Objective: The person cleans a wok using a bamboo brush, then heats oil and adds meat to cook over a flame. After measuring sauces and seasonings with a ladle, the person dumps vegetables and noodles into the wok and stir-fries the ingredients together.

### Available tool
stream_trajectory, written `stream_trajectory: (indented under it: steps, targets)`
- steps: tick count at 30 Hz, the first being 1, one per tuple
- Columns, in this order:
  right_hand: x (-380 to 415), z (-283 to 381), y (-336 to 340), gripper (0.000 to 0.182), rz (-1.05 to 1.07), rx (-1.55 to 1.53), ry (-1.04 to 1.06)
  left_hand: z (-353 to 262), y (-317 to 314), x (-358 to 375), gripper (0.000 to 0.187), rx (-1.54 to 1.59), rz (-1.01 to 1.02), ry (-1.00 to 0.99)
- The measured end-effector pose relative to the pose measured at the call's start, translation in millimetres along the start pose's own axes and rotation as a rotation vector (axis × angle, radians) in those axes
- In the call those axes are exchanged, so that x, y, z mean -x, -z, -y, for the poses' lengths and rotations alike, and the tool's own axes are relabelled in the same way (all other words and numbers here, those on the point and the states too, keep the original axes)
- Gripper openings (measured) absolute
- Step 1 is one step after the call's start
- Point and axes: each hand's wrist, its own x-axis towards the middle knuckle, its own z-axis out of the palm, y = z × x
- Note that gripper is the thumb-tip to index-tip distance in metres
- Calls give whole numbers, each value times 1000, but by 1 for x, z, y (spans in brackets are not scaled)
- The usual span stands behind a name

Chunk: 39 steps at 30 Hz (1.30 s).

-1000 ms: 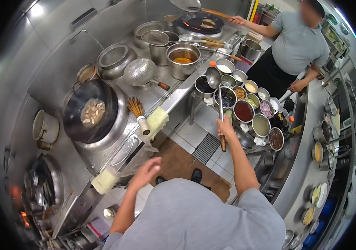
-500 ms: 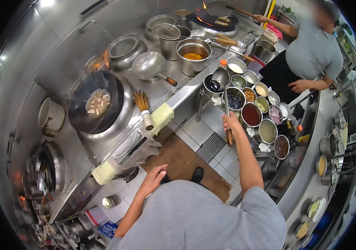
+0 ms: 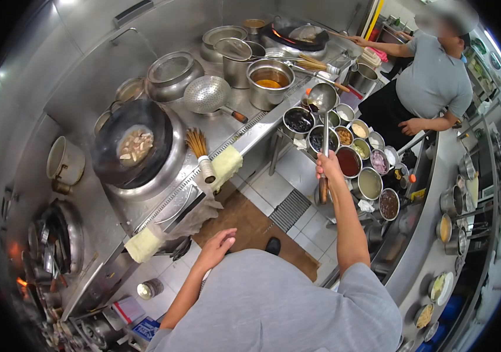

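Note:
My right hand (image 3: 328, 166) is closed round the handle of a ladle (image 3: 322, 98). The ladle's bowl hangs over the far end of the seasoning pots, with a little dark sauce in it. Below and beside it stand a pot of black sauce (image 3: 298, 120), a second dark-sauce pot (image 3: 323, 141) and a red-brown sauce pot (image 3: 349, 162). My left hand (image 3: 216, 247) is held out in front of my body with its fingers extended, holding nothing. At the left, a black wok (image 3: 105, 146) sits on a burner with pale pieces of food (image 3: 136, 146) in it.
On the steel stove top are a perforated strainer (image 3: 206, 94), a pot of orange oil (image 3: 270, 76), a lidded pot (image 3: 171, 73) and a bamboo brush (image 3: 202, 155). A co-worker (image 3: 432, 76) stands at the far right, one arm extended toward another wok (image 3: 294, 41).
My right hand has raised the ladle away from the dark sauce, and its bowl has turned to show its inside. My left hand stays nearly still. The co-worker's utensil has lowered into the far wok.

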Motion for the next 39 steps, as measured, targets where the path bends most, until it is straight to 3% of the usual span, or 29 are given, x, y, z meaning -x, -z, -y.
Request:
stream_trajectory:
  steps: [5,11,14,15,18,20,23,24,26,28,29,31,32,35,37,38,39]
  targets:
    - [6,6,-34,23,29,-41,51,22,23,7,40,29,-27,-13]
    - [30,36,-168,20,537,-538,-177,44,55,31,41,59,-72,-93]
    - [45,31,-261,21,667,-515,-290,52,73,43,41,71,-125,-94]
    - [62,34,-297,23,612,-359,-255,57,77,47,41,74,-134,-99]
    - [31,-1,-386,25,746,42,-178,67,97,61,41,125,-217,-104]
    - [9,-30,-447,27,635,397,-42,58,124,70,40,93,-266,-34]
    - [-23,-79,-516,34,490,861,179,70,172,51,43,-318,-601,-208]
    - [-12,-77,-528,37,564,853,93,74,192,37,45,-394,-701,-215]
    - [-1,-74,-537,41,631,847,10,71,237,9,53,-591,-843,-253]
    - [0,-74,-541,52,649,1186,340,71,266,-13,59,-726,-909,-154]
    - [0,-75,-539,52,646,1190,348,74,274,-20,59,-723,-915,-160]
    - [7,-73,-527,61,425,1435,737,80,284,-30,63,-742,-781,47]
    - [3,-65,-520,65,441,1467,606,85,286,-33,61,-778,-796,9]
    - [-22,-62,-485,58,478,1456,582,93,290,-38,57,-764,-864,-78]
    - [5,-56,-454,61,340,1161,655,112,294,-48,53,-793,-952,-227]
    - [12,-53,-439,65,340,881,343,114,297,-48,53,-762,-907,-206]
    - [24,-52,-419,61,362,561,206,112,297,-50,53,-735,-847,-195]
